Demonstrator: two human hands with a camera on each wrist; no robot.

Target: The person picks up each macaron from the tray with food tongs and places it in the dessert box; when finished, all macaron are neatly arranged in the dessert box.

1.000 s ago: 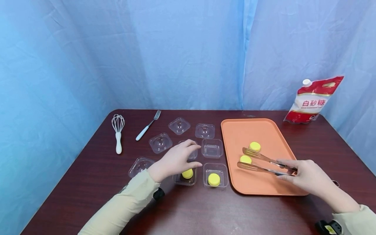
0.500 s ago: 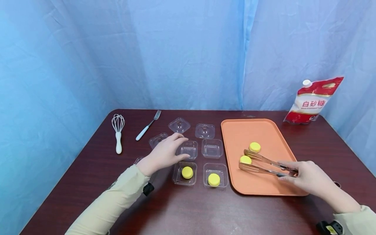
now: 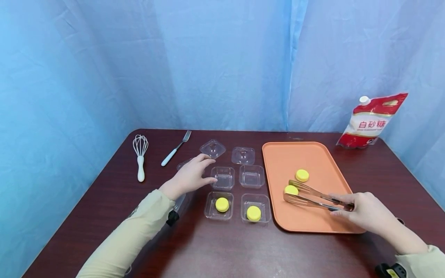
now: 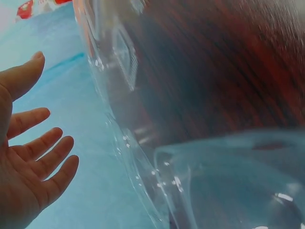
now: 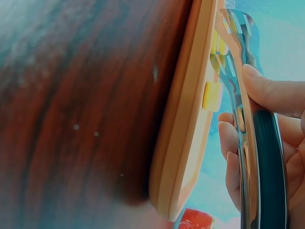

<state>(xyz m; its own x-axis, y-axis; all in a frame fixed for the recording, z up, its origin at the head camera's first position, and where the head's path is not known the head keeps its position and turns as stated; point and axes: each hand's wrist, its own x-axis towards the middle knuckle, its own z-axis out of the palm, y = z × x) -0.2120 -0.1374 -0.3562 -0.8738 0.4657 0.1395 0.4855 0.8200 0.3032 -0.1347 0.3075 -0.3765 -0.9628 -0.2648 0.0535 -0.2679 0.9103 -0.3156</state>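
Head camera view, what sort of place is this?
Probably a staged tabletop set rather than a real kitchen: blue cloth hangs behind the table, hiding whatever lies beyond, while the whisk and tongs suggest food work.

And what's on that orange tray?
One yellow disc just beyond the tongs, another disc between their tips. The right hand covers part of the tray, so anything beneath is hidden.

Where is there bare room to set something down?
Bare tabletop lies in front of the near containers and tray, between the sleeves. The tray's far end, beyond the yellow rounds, is free too. It's crowded around the left hand, among lids and containers, and where the tongs in the right hand straddle one round.
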